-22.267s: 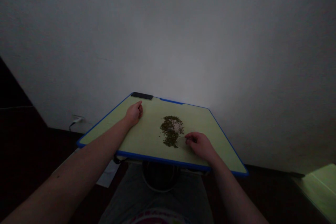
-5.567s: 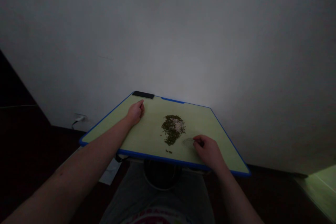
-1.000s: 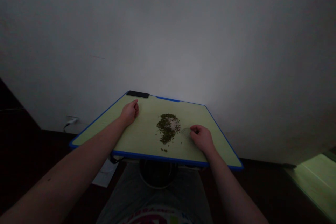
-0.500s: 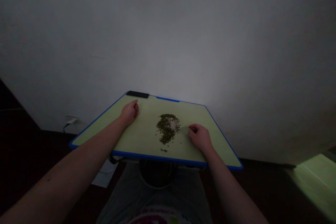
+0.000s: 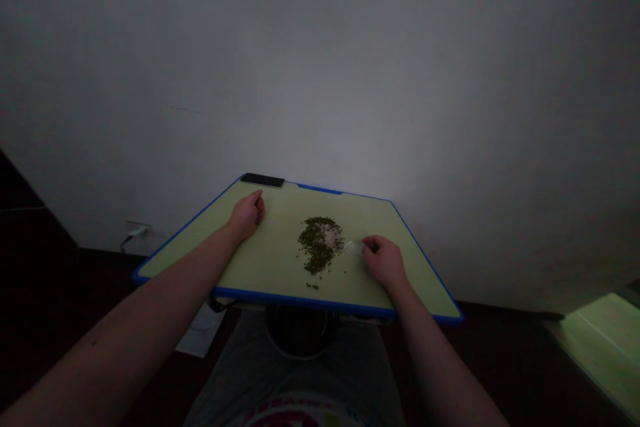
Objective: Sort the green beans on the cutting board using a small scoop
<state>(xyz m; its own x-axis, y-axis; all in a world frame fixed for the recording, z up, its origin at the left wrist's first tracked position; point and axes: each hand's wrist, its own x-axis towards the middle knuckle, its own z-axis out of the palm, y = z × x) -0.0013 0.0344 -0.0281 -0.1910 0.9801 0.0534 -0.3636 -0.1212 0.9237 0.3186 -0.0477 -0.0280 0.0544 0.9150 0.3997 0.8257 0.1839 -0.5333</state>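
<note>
A pile of small dark green grains lies mid-board, with a patch of fine whitish grains on its right side. To the right of it, my right hand pinches the handle of a thin, see-through spoon. The spoon's far end points left at the pile's edge; its exact shape is faint. My left hand rests as a loose fist on the pale board, left of the pile, with nothing visible in it.
At the board's far left corner lies a black phone. A dark round pot sits below the near edge, between my legs. The wall rises right behind the board. A plug with a cable is low on the left.
My right hand has shifted very slightly right, drawing the see-through spoon a little away from the pile. My left hand and the grains look the same.
</note>
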